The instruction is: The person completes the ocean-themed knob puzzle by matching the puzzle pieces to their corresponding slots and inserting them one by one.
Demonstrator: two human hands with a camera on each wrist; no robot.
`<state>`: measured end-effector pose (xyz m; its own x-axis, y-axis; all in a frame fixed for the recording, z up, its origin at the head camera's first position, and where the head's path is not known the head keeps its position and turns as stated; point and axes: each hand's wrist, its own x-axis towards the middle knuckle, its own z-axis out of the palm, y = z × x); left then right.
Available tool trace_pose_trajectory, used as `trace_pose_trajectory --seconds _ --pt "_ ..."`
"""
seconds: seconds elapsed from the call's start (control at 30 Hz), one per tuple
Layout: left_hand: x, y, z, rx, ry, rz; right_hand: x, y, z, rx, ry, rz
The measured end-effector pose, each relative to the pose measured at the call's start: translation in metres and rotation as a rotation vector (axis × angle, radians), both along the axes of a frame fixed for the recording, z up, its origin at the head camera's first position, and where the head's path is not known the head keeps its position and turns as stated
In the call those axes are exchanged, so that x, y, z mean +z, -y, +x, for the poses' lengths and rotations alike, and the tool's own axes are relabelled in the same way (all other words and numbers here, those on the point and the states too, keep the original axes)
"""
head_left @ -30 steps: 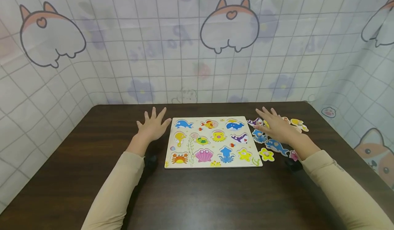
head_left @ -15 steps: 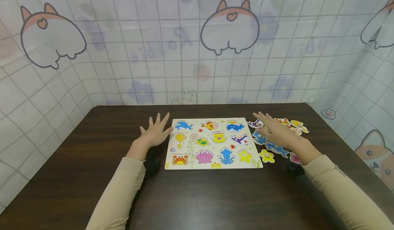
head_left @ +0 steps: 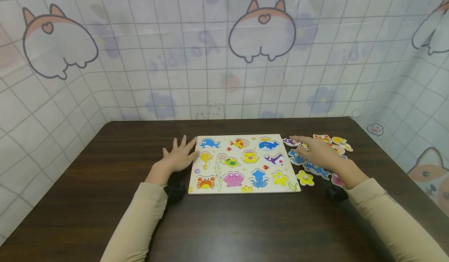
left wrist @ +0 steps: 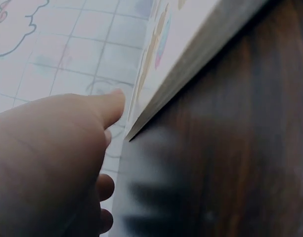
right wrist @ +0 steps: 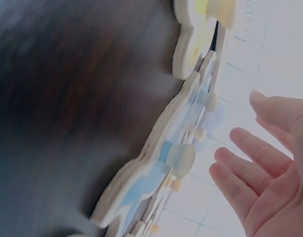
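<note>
A wooden puzzle board (head_left: 253,167) printed with sea animals lies flat on the table. My left hand (head_left: 174,160) is at its left edge, fingers spread, thumb tip (left wrist: 111,106) close by the board's corner in the left wrist view. Just right of the board, my right hand (head_left: 320,153) hovers over loose knobbed puzzle pieces and holds nothing; the right wrist view has its fingers (right wrist: 235,185) lightly bent, apart from the pieces. Under or beside it lie a blue squid piece (head_left: 296,158), a blue fish-shaped piece (head_left: 317,170), a yellow starfish piece (head_left: 305,178) and a purple whale piece (head_left: 290,142).
More pieces lie behind the right hand, including a red-orange one (head_left: 322,138) and a yellow one (head_left: 340,140). A pink piece (head_left: 336,180) is near the right wrist. The dark table (head_left: 242,227) ends against a grid-patterned cloth wall (head_left: 224,67).
Both hands have come down lower. The left hand has shifted right to the board's edge, and the right hand has sunk closer to the pieces, fingers less spread.
</note>
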<state>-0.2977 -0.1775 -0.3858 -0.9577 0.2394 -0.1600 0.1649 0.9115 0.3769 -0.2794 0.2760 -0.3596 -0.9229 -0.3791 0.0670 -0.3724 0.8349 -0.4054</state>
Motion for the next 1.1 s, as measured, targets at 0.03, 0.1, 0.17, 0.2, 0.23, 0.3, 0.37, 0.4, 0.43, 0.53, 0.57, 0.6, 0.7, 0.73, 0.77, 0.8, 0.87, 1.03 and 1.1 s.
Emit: trace_pose_trajectory --seconds 0.03,0.1,0.17,0.2,0.23,0.3,0.37,0.4,0.43,0.53,0.57,0.6,0.7,0.73,0.77,0.8,0.87,1.03,1.1 --pt "0.000 0.000 0.000 -0.002 0.005 -0.003 0.000 0.000 0.000 -0.005 0.000 -0.007" --pt "-0.001 0.000 0.001 -0.008 0.019 -0.006 0.000 0.000 0.001 -0.014 -0.002 -0.023" --pt "-0.002 0.001 0.002 -0.015 0.024 -0.011 0.000 0.000 0.001 -0.012 -0.005 -0.036" --pt "-0.002 0.002 0.002 -0.016 0.027 -0.014 0.000 0.000 0.001 -0.013 0.001 -0.046" --pt "-0.002 0.002 0.002 -0.017 0.031 -0.016 0.001 0.000 0.001 -0.011 0.007 -0.058" --pt "-0.003 0.004 0.002 -0.021 0.030 -0.018 0.001 0.001 0.000 0.000 0.018 -0.074" --pt "-0.004 0.006 0.002 -0.025 0.023 -0.018 0.002 0.000 -0.001 0.003 0.030 -0.083" --pt "-0.004 0.006 0.001 -0.025 0.021 -0.018 0.002 0.000 -0.002 0.004 0.036 -0.081" --pt "-0.004 0.006 0.002 -0.026 0.018 -0.017 0.002 0.000 -0.002 0.007 0.038 -0.074" --pt "-0.004 0.006 0.001 -0.029 0.016 -0.017 0.002 -0.002 -0.004 0.009 0.052 -0.045" --pt "-0.005 0.006 0.001 -0.030 0.015 -0.018 0.002 -0.003 -0.005 0.010 0.059 -0.038" --pt "-0.005 0.006 0.000 -0.030 0.017 -0.017 0.002 -0.004 -0.006 0.008 0.067 -0.029" --pt "-0.007 0.005 -0.002 -0.029 0.016 -0.020 0.002 -0.005 -0.007 0.006 0.084 -0.021" --pt "-0.007 0.005 -0.002 -0.031 0.011 -0.020 0.002 -0.005 -0.008 0.002 0.088 -0.020" --pt "-0.007 0.005 -0.002 -0.029 0.009 -0.019 0.002 -0.005 -0.008 0.001 0.090 -0.017" --pt "-0.007 0.005 -0.003 -0.026 0.008 -0.019 0.001 -0.005 -0.008 -0.001 0.090 -0.013" --pt "-0.008 0.004 -0.003 -0.023 0.002 -0.019 0.001 -0.004 -0.009 -0.005 0.088 -0.007" --pt "-0.009 0.005 -0.003 -0.014 -0.001 -0.017 0.000 -0.002 -0.010 -0.014 0.089 0.013" --pt "-0.008 0.005 -0.002 -0.011 0.001 -0.016 0.000 -0.001 -0.011 -0.007 0.088 0.018"
